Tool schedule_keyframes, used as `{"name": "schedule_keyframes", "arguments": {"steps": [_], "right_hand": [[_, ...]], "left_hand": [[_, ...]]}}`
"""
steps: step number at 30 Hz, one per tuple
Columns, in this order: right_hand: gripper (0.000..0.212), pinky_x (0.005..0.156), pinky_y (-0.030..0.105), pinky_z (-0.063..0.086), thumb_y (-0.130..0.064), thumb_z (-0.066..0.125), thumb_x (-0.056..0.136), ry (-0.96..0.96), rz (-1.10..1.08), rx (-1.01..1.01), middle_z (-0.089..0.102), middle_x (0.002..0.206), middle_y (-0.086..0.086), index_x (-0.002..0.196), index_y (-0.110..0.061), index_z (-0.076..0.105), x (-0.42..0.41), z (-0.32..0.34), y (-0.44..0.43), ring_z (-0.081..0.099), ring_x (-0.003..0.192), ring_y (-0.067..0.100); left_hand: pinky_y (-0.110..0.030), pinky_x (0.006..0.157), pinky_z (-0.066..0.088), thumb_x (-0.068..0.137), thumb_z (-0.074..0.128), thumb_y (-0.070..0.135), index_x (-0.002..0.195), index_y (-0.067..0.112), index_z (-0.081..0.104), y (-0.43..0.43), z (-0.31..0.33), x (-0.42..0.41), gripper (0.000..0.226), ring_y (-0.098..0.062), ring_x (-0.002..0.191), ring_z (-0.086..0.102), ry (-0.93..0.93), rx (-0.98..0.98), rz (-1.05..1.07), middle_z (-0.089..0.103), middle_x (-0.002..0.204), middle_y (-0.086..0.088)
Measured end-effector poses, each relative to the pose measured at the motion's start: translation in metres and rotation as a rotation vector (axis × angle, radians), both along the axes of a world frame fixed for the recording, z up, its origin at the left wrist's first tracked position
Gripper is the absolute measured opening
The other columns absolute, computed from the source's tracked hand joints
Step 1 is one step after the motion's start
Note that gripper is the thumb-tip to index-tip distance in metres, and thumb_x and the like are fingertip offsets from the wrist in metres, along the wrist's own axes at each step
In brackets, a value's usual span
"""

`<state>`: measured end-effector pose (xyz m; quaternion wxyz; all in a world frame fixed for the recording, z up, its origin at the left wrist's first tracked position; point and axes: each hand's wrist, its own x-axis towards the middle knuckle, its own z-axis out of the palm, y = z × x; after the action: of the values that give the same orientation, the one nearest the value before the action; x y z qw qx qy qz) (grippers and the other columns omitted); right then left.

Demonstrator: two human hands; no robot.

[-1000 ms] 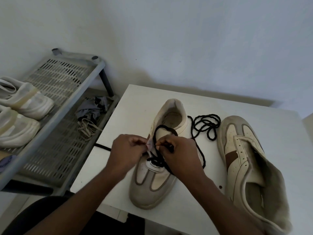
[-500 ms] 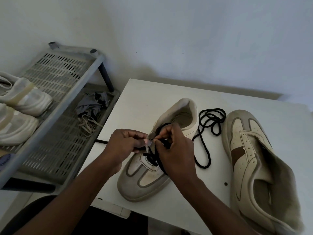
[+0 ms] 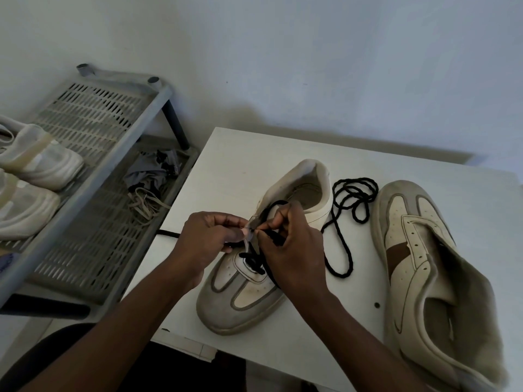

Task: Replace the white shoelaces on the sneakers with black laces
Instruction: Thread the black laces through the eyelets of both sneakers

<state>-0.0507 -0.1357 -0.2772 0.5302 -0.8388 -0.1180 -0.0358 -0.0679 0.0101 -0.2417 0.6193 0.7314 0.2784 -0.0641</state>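
A cream sneaker (image 3: pixel 249 295) lies on the white table (image 3: pixel 232 165), toe toward me, with a black lace (image 3: pixel 343 210) crossed through its lower eyelets. My left hand (image 3: pixel 209 236) pinches the shoe's eyelet flap beside the tongue. My right hand (image 3: pixel 291 247) pinches the black lace right at that flap. The rest of the lace trails in loops to the right of the heel. A second cream sneaker (image 3: pixel 418 267) with a brown stripe lies unlaced at the right, its tongue flopped open.
A grey plastic shoe rack (image 3: pixel 93 176) stands left of the table. Two pale shoes (image 3: pixel 31 176) sit on its upper shelf. A grey cloth and loose white laces (image 3: pixel 147 205) lie on the lower shelf. The wall is close behind the table.
The laced sneaker has turned so its heel points further right. Both hands stay together at the eyelets, still working the black lace.
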Motion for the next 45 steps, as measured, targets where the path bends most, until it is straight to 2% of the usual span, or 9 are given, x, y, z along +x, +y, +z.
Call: {"name": "schedule_keyframes", "arguments": {"steps": [8,13,19,25,31,35,39,43,45], "right_hand": [[0.036,0.053,0.04,0.051,-0.022,0.073,0.082,-0.055,-0.046,-0.08,0.057,0.067,-0.009,0.083,-0.026,0.037,-0.003,-0.003,0.006,0.059,0.06,0.013],[0.046,0.042,0.032,0.044,-0.021,0.07,0.085,-0.236,-0.005,-0.192,0.052,0.064,-0.012,0.082,-0.033,0.026,-0.006,-0.001,0.01,0.051,0.049,0.012],[0.032,0.05,0.042,0.049,-0.012,0.07,0.08,-0.151,-0.008,-0.163,0.057,0.064,-0.006,0.08,-0.024,0.04,0.0,-0.003,0.006,0.056,0.055,0.019],[0.015,0.064,0.033,0.05,-0.026,0.07,0.082,-0.03,0.136,-0.386,0.068,0.08,-0.007,0.089,-0.026,0.057,0.014,0.016,-0.008,0.062,0.075,0.016],[0.02,0.071,0.032,0.054,-0.033,0.069,0.084,0.047,0.264,-0.458,0.071,0.092,-0.005,0.104,-0.031,0.067,0.025,0.024,-0.014,0.064,0.083,0.014],[0.022,0.07,0.031,0.053,-0.035,0.056,0.091,-0.014,0.228,-0.488,0.071,0.091,-0.005,0.109,-0.034,0.068,0.018,0.017,-0.01,0.064,0.083,0.015],[0.019,0.069,0.03,0.052,-0.035,0.057,0.092,-0.042,0.21,-0.467,0.071,0.09,-0.007,0.106,-0.034,0.069,0.015,0.015,-0.006,0.063,0.082,0.013],[0.011,0.058,0.029,0.05,-0.028,0.06,0.088,-0.178,0.154,-0.435,0.069,0.08,-0.008,0.091,-0.026,0.07,0.006,0.009,0.001,0.062,0.07,0.013],[0.013,0.05,0.027,0.047,-0.03,0.058,0.086,-0.244,0.088,-0.444,0.066,0.072,-0.009,0.084,-0.025,0.069,0.003,0.004,0.004,0.059,0.061,0.011]], "left_hand": [[-0.02,0.059,0.047,0.081,0.07,0.003,0.086,0.012,0.077,-0.001,0.0,-0.001,0.012,-0.01,0.069,0.066,-0.019,0.03,-0.059,0.074,0.077,-0.006],[-0.012,0.052,0.046,0.082,0.067,-0.001,0.087,0.012,0.076,-0.004,0.002,-0.003,0.016,-0.008,0.066,0.068,-0.068,0.087,-0.127,0.075,0.077,-0.004],[-0.018,0.055,0.05,0.09,0.056,-0.001,0.086,0.01,0.076,-0.001,-0.001,-0.002,0.023,-0.01,0.065,0.068,-0.071,0.104,-0.117,0.074,0.075,-0.006],[-0.017,0.053,0.048,0.083,0.068,0.001,0.084,0.013,0.075,0.0,-0.005,-0.002,0.013,-0.009,0.065,0.069,-0.082,0.09,-0.103,0.073,0.072,-0.004],[-0.014,0.055,0.046,0.089,0.062,0.004,0.079,0.016,0.07,-0.004,-0.015,-0.001,0.017,-0.002,0.065,0.064,-0.095,0.22,-0.093,0.07,0.075,0.003],[-0.022,0.061,0.045,0.089,0.056,0.002,0.076,0.016,0.065,-0.003,-0.017,0.001,0.021,-0.01,0.067,0.06,-0.047,0.24,-0.128,0.067,0.076,0.002],[-0.027,0.058,0.043,0.087,0.055,-0.002,0.081,0.006,0.064,0.001,-0.023,0.004,0.013,-0.017,0.066,0.056,0.011,0.167,-0.131,0.066,0.075,-0.01],[-0.022,0.054,0.04,0.09,0.047,-0.003,0.08,0.003,0.059,-0.002,-0.023,0.007,0.016,-0.015,0.061,0.051,0.007,0.131,-0.151,0.059,0.068,-0.005],[-0.027,0.057,0.037,0.089,0.041,-0.002,0.073,0.008,0.056,-0.005,-0.023,0.007,0.024,-0.016,0.059,0.047,-0.005,0.14,-0.168,0.055,0.064,-0.003]]}}
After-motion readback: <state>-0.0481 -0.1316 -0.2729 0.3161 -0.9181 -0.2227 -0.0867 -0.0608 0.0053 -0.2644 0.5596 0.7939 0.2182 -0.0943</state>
